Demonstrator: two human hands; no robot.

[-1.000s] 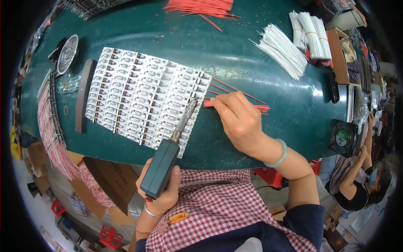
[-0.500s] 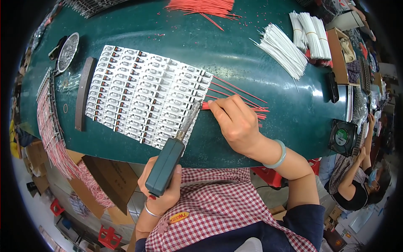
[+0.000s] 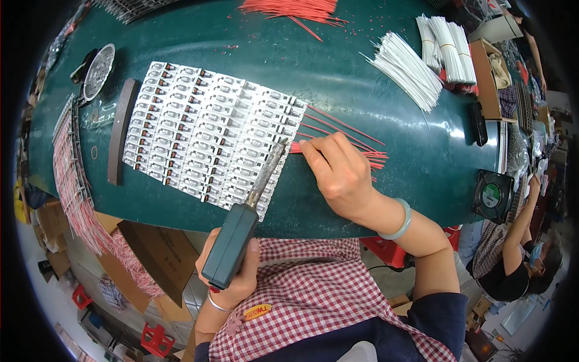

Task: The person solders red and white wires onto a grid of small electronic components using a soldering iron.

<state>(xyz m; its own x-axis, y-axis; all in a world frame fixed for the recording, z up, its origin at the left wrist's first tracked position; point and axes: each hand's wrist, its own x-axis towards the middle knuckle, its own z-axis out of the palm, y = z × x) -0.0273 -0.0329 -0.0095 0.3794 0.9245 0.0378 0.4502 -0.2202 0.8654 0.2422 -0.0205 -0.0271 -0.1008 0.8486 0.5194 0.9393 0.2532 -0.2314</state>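
Observation:
My left hand [image 3: 232, 265] is closed round the green handle of a soldering iron [image 3: 231, 244]. Its long, dark, stained tip reaches up to the right edge of a white panel of small repeated parts [image 3: 205, 130]. Close to that tip, my right hand [image 3: 338, 172] pinches a small bunch of red wires [image 3: 295, 148] between thumb and fingers. Their left ends meet the panel's edge, while the other ends stick out past my hand. Higher on the same edge, a few single red wires [image 3: 347, 125] extend to the right. The exact contact under the tip is too small to tell.
A dark bar [image 3: 122, 133] lies along the panel's left side, with a round metal dish [image 3: 98, 72] beyond. Red wires [image 3: 289, 7] are heaped at the back, white wires [image 3: 407, 72] at the right. A small black fan [image 3: 493, 196] stands near the right edge; another person [image 3: 512, 259] sits beyond.
The soldering iron has shifted slightly down and left at its handle, its tip still at the panel's right edge. My right hand stays nearly in place. The other person's arm has moved.

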